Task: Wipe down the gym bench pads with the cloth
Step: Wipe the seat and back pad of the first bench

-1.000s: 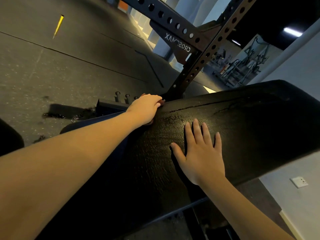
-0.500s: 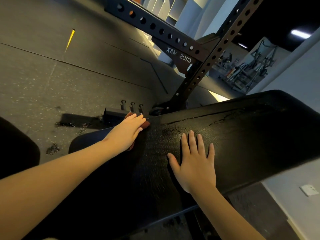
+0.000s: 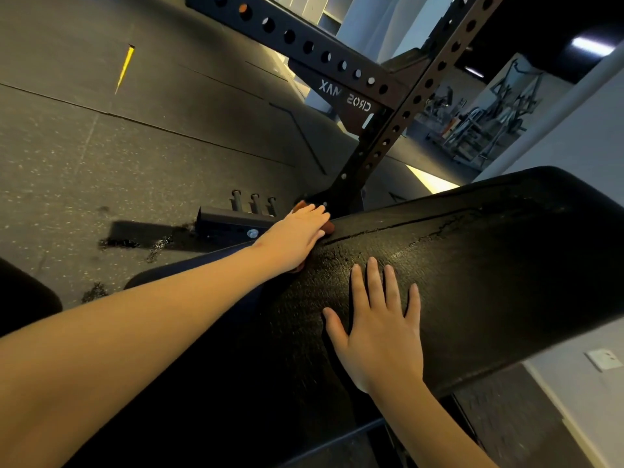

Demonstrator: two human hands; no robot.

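Left hand, fingers flat on the cloth, has pushed out to the bench pad edge, so wiping continues; right hand braces, fingers splayed.

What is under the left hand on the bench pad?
A reddish-brown cloth, pressed against the far edge of the bench pad. Only scraps of it peek out around the left hand, which covers the rest.

The head view looks forward and down from close above the bench pad, tilted, facing across its far edge toward the floor and rack.
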